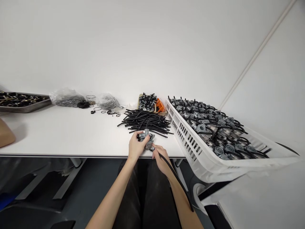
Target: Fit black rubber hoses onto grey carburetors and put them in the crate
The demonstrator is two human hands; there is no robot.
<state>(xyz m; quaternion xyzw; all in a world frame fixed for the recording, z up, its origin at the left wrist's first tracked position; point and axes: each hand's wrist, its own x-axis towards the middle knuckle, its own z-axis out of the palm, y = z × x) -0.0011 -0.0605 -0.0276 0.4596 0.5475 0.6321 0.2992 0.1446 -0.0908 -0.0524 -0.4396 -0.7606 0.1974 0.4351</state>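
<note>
My left hand (pixel 134 147) is closed around a small grey metal carburetor part (pixel 147 138) at the front edge of the white table (pixel 59 133). My right hand (pixel 160 158) pinches the end of a black rubber hose (pixel 177 179) and holds it against the underside of that part. The hose trails back along my right forearm. Just beyond the hands lies a pile of black hoses (pixel 146 121).
A white slotted crate (pixel 190 144) of several finished grey parts with hoses stands at the right. A small box of black fittings (pixel 147 102), clear bags (pixel 65 97), loose black rings (pixel 97 109) and a metal tray (pixel 22 101) line the back. A tan object (pixel 5 133) sits far left.
</note>
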